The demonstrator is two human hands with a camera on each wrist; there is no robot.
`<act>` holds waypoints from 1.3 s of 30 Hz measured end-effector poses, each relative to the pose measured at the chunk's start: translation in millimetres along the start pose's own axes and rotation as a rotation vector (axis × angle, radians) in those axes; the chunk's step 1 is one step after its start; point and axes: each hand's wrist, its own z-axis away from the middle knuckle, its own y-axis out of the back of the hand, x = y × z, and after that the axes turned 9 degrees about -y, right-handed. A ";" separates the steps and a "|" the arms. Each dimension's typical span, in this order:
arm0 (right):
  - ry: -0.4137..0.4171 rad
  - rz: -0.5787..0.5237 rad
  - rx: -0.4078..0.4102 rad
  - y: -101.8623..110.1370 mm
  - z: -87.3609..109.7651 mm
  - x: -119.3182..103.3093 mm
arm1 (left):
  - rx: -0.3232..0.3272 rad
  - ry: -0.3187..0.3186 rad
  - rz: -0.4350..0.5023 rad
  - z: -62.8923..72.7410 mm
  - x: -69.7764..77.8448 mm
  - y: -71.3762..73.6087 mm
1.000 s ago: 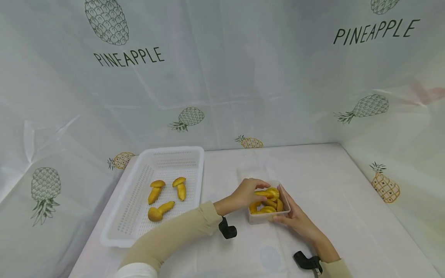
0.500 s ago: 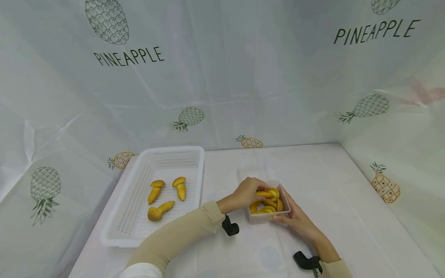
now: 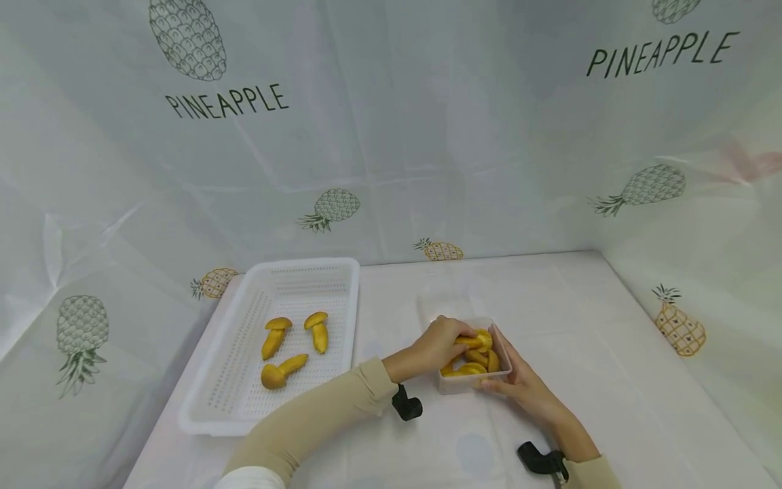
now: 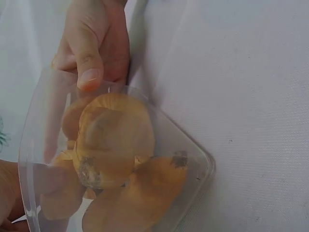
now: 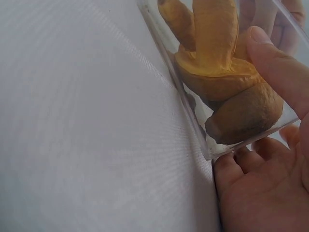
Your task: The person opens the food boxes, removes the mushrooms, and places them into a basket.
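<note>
A clear plastic box on the table holds several yellow-brown mushrooms. My left hand reaches in over the box's left side and pinches a mushroom lying on top of the others; its fingertips are partly hidden. With my right hand I grip the near right corner of the box, thumb on the front wall and fingers along the right side. Through the wall in the left wrist view, mushrooms press close together, and the right thumb rests against the plastic.
A white perforated basket stands to the left, with three mushrooms lying apart inside. Behind the box lies a faint, clear, lid-like square. Pineapple-print sheeting encloses the table's back and sides. Each wrist wears a black camera mount.
My left hand has shifted slightly right and nearer over the box, covering more of the top mushroom. The right hand and box stay in place.
</note>
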 end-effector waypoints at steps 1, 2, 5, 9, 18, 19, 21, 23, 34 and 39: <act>0.001 0.010 0.005 0.3 0.1 0.0 | 0.005 -0.002 -0.002 0.4 0.3 0.0; 0.004 0.017 0.005 0.6 0.2 0.1 | 0.011 0.000 0.000 0.8 0.5 -0.1; 0.004 0.014 0.004 0.8 -0.1 0.2 | 0.022 0.010 0.005 1.8 1.4 0.1; -0.014 -0.013 -0.001 -0.3 -0.3 0.0 | 0.023 0.020 0.012 3.3 3.6 3.6; -0.085 0.044 0.053 1.1 1.8 -1.8 | 0.067 -0.027 0.098 4.3 7.9 19.1; -0.086 0.041 0.052 1.2 1.7 -1.8 | 0.074 -0.022 0.117 4.4 7.5 19.7; -0.082 0.033 0.048 1.0 1.4 -1.4 | 0.093 -0.007 0.160 4.7 5.4 20.0; -0.081 0.026 0.044 0.4 1.4 -1.2 | 0.112 0.009 0.214 5.8 3.6 21.0; -0.037 0.004 0.016 -1.7 -0.6 -1.2 | 0.208 0.054 0.455 16.2 -8.5 54.0; -0.037 -0.015 0.020 -1.6 -0.7 -0.5 | 0.251 0.094 0.550 26.7 -16.5 76.7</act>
